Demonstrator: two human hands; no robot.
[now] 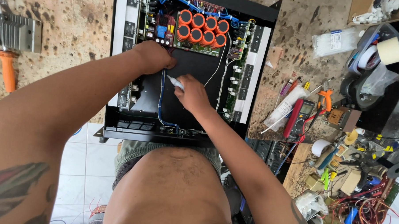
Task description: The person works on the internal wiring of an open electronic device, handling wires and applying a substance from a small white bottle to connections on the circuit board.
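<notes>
- Black sheet metal is forming the open amplifier chassis (196, 72), which is lying on the speckled tabletop (65, 36) with its lid off.
- The right hand (192, 95) is closing its grip around a small white tube (175, 83), nozzle pointing up-left toward the other hand, over the bare black floor of the chassis.
- The left hand (155, 57) is pressing down as a closed fist just below the small board with the blue part; whether its grip is pinching a wire or simply bracing cannot be told from here.
- A blue wire bundle (161, 99) is running down the chassis floor between the two hands and toward the front edge.
- Doing this well, by my judgement, is calling for a steady, light squeeze on the tube, keeping the nozzle close to the spot and clear of the orange capacitors (201, 27) and the side boards (236, 73).
- The left hand is best staying still, so that whatever it is pinning is not shifting while the tube is being applied.
- The nozzle tip and the exact spot it is meeting are lying partly behind the left knuckles.
- The forearms are covering the left-hand side board.
- The red multimeter (298, 115), the orange-handled tool (7, 67) and the tangle of wires at lower right are lying well apart from the work.
</notes>
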